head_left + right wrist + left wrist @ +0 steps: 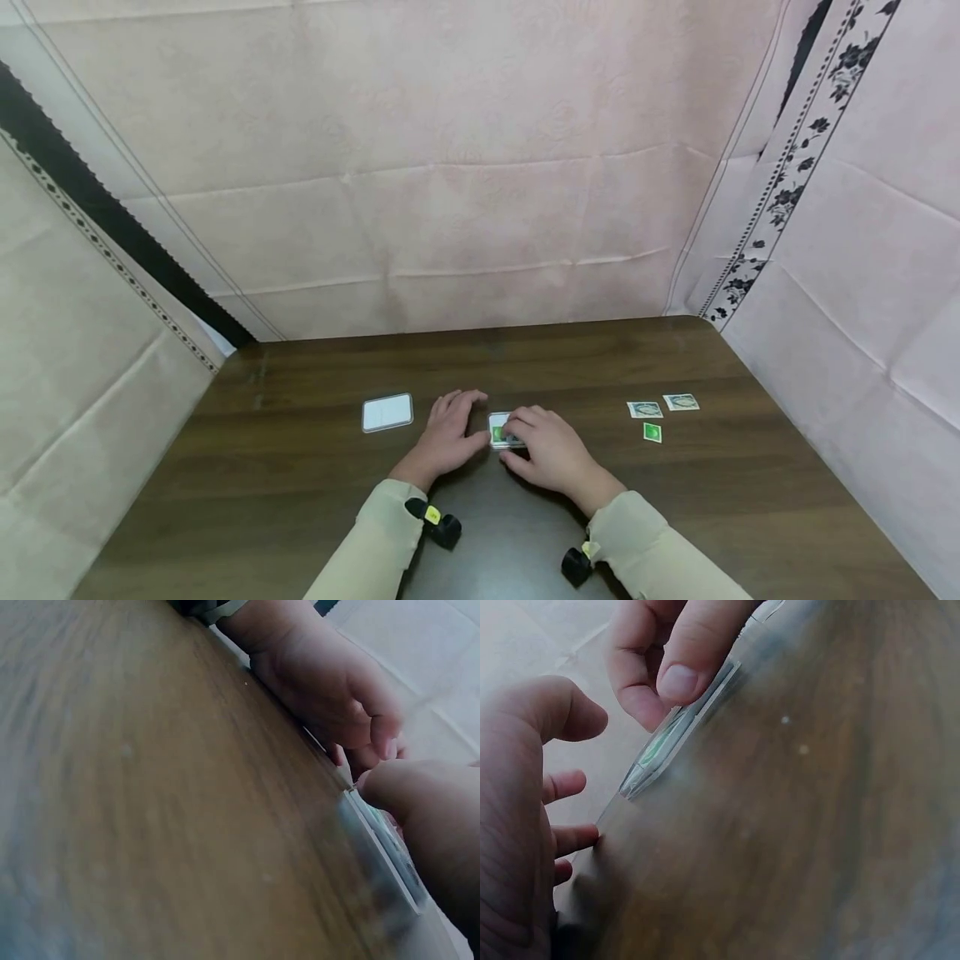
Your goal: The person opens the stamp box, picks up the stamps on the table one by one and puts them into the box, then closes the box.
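A small shallow clear case with a green stamp-like piece in it lies on the table before me. My right hand grips the case from the right, fingers bent over its top and thumb at the near edge; they hide its right part. In the left wrist view, the right thumb lies against the case. My left hand rests just left of the case, fingers spread and relaxed, holding nothing. Its thumb stays apart from the case.
A white rectangular lid or tray lies left of the left hand. To the right are two pale blue-grey stamp-like pieces and a small green one. The brown wooden table is bordered by hanging white cloth.
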### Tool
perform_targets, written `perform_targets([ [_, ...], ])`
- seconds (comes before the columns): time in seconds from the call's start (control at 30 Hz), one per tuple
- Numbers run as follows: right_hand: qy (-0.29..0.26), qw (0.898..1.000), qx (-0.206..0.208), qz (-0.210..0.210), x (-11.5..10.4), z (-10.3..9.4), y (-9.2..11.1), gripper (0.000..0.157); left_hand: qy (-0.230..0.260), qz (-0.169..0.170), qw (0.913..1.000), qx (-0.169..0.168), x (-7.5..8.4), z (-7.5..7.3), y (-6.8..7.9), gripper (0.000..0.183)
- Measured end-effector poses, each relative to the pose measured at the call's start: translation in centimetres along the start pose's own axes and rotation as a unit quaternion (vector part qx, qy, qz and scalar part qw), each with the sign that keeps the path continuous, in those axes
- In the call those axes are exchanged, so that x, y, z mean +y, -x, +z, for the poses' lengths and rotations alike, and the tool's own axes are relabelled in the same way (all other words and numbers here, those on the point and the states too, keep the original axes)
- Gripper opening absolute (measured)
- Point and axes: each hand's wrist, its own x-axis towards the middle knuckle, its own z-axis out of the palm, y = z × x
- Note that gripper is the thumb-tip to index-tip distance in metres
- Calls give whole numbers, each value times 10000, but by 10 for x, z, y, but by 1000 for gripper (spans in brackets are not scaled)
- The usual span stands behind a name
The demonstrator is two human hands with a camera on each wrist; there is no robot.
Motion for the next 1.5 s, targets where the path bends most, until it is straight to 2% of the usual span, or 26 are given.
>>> perform_targets([
  [0.2,126,9990,171,383,13,-1,-3,29,16,-93,9999,-44,1,-1,-1,52],
  [0.53,332,9873,167,1543,70,-7,5,42,-63,5,10000,-60,2,1,-3,52],
  [0.63,384,9805,243,1912,88,-9,8,47,-88,69,9999,-56,2,1,-3,52],
  [0.8,340,9627,181,2678,109,-17,16,57,-115,127,9998,-35,1,1,-3,52],
  [1.07,361,9347,-153,3533,128,-31,27,81,-135,64,9999,-76,3,0,-2,54],
  [1.27,388,9189,-375,3907,137,-35,29,97,-200,106,9997,-86,2,-1,-2,54],
  [1.5,292,9147,-409,4010,144,-36,32,104,-106,68,9998,-154,2,-1,-2,53],
])
